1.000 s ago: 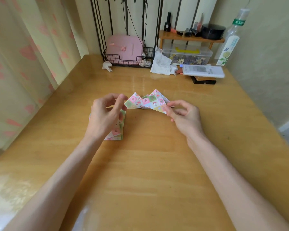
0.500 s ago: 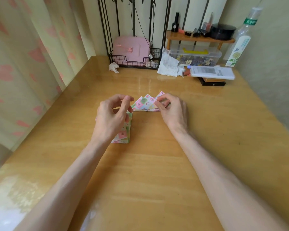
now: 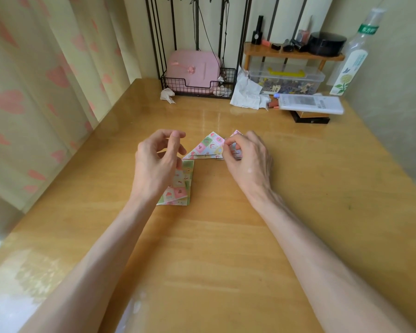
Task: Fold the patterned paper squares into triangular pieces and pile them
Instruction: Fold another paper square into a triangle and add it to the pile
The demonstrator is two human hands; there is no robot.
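A pile of folded triangular patterned pieces (image 3: 208,146) lies on the wooden table (image 3: 214,236), a second tip showing behind it. My right hand (image 3: 249,162) rests over the pile's right end and pinches the top folded piece between thumb and fingertips. My left hand (image 3: 156,164) hovers just left of the pile with loosely curled fingers, holding nothing. Under and partly hidden by my left hand sits a stack of unfolded patterned paper squares (image 3: 181,188).
Along the back edge stand a black wire basket (image 3: 197,88) with a pink case, crumpled tissues (image 3: 246,92), a clear plastic box (image 3: 286,79) under a small wooden shelf, a white flat box (image 3: 310,104) and a tall bottle (image 3: 351,61). Curtains hang on the left.
My right hand has carried the folded piece left and down onto the pile and curled over it. My left hand has let go of the paper's left corner.
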